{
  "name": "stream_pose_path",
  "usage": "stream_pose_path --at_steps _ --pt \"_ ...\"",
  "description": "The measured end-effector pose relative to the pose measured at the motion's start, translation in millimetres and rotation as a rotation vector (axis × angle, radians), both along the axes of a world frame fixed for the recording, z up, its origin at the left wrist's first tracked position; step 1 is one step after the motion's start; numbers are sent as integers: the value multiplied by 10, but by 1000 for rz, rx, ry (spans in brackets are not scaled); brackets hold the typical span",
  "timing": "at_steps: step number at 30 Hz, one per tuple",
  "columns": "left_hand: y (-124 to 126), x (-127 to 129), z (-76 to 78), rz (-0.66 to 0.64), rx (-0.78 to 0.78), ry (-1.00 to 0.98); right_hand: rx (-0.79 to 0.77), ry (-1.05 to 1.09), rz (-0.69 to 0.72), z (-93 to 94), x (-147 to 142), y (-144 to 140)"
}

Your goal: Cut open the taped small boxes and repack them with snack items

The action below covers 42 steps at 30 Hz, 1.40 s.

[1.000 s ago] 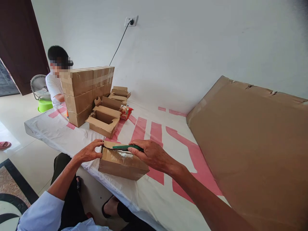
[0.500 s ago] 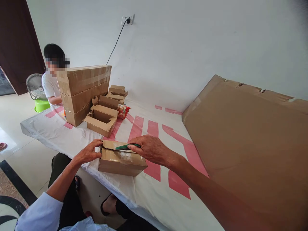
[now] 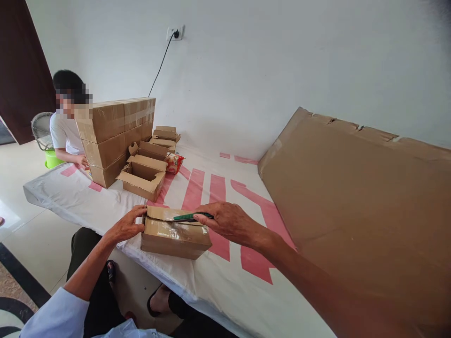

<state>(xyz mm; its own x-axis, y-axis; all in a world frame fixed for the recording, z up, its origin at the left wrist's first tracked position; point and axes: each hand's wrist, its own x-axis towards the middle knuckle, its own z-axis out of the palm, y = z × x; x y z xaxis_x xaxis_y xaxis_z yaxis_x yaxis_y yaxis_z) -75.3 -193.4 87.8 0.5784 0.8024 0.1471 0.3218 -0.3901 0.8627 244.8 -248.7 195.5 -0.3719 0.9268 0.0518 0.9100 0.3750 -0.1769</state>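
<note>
**Knife on the taped box, open boxes beyond**

My left hand [image 3: 126,226] grips the left end of the small taped box [image 3: 174,238], fingers curled onto its top edge. My right hand [image 3: 230,220] is closed around a green knife [image 3: 192,217] lying across the box's lid. The box sits near the front edge of the white and pink sheet [image 3: 214,188]. Beyond it stand open cartons [image 3: 143,176] and a stack of sealed boxes [image 3: 112,136], with another person [image 3: 65,126] behind them. A big cardboard sheet [image 3: 352,197] lies on my right.
</note>
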Motion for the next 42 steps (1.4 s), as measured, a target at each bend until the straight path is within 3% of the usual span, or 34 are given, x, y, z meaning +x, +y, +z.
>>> stream_pose_path --at_steps 8,18,28,32,37,42 --pt "-21 59 76 9 -24 3 -54 -5 -8 110 -7 -99" --pt "14 103 101 -56 -67 -3 -51 -252 -21 386 -451 -3" --pt "49 89 22 -60 -85 76 -30 -160 -57 153 -44 -268" --pt "43 113 76 -115 -93 55 -18 -145 -48 112 -130 -304" --pt "66 138 158 -159 -127 -4 -27 -160 -31 190 -281 -169" --pt "94 182 139 -143 -132 -17 -28 -171 -18 225 -234 -132"
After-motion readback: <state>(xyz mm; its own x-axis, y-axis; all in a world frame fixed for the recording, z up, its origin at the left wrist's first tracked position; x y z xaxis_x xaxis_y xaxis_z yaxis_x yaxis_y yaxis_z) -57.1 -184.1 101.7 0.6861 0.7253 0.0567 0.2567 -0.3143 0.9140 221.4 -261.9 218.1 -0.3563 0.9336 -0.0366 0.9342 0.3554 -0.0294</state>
